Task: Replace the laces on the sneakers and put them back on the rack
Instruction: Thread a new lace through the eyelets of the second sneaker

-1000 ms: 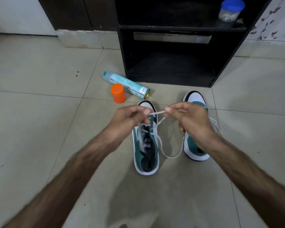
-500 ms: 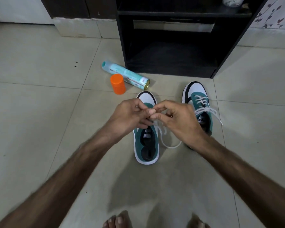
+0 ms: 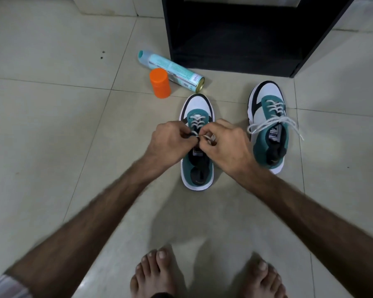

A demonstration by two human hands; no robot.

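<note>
Two teal, white and black sneakers stand on the tiled floor, toes pointing away from me. Over the tongue of the left sneaker [image 3: 197, 168] my left hand [image 3: 169, 140] and my right hand [image 3: 226, 145] meet, each pinching the white lace [image 3: 196, 122] where it leaves the upper eyelets. The lace's lower rows are threaded across the shoe. The right sneaker [image 3: 267, 125] stands apart to the right, its white lace [image 3: 274, 121] tied in a loose bow with ends spread sideways. The black rack [image 3: 230, 50] stands just behind the shoes, its bottom shelf dark and bare.
A teal spray can [image 3: 170, 69] lies on its side left of the rack, with an orange cap [image 3: 159, 82] standing upright in front of it. My bare feet [image 3: 157, 274] are at the bottom edge. Pale floor tiles spread to the left and right.
Both hands have dropped from holding the lace stretched up above the shoe to close over its tongue. The view has tilted down, so my feet show and the rack's upper shelf is gone.
</note>
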